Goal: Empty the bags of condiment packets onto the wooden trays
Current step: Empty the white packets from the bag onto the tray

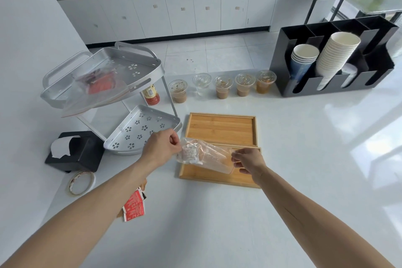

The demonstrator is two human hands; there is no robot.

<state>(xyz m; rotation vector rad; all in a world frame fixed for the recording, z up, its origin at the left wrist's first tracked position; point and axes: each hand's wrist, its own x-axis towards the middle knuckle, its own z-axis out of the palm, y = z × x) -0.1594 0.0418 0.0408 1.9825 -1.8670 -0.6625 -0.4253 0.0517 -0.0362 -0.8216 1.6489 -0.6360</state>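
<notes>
Both hands hold a clear plastic bag of pale condiment packets (pixel 201 154) above the nearer rectangular wooden tray (pixel 208 177). The left hand (pixel 162 146) pinches one end; the right hand (pixel 249 160) pinches the other.

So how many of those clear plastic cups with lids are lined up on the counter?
5, in a row behind the wooden trays: first cup nearest the metal rack, second, third, fourth, fifth beside the black cup holder. None looks hidden.
</notes>
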